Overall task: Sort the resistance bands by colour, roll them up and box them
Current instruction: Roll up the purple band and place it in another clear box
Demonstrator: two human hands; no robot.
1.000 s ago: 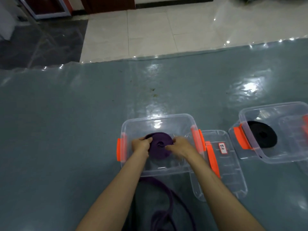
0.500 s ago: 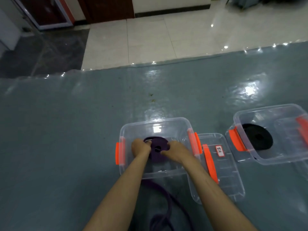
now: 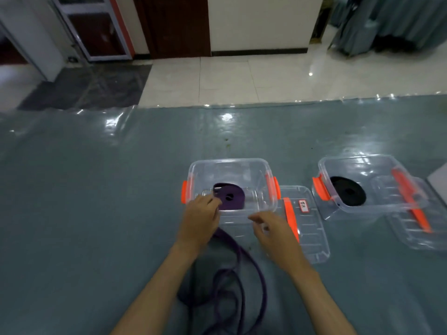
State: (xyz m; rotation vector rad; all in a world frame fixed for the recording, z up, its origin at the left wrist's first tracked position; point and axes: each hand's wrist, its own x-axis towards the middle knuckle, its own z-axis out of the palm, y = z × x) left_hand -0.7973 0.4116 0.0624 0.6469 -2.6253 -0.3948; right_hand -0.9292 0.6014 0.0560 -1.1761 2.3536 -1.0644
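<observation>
Grey-blue plastic-covered desk under me, tiled floor beyond its far edge. My left hand sat at the near-left corner of the clear box, fingers loosely curled, tips just touching or nearly touching the rolled purple band; I couldn't tell if it pinched anything. My right hand hovered at the box's near wall, fingers relaxed, holding nothing.

The roll lay flat on the box floor, just ahead of the left hand, so that one was nearer. A loose purple band lay in a tangle on the desk between my forearms, behind both hands, toward me. Its long run went from the box's near wall back toward my body, bending right. My judgement: next pick was that band, and it meant pulling both hands back, not reaching forward.

Further out: box lid just right of the box, and a second clear box with a rolled black band well to the right.
</observation>
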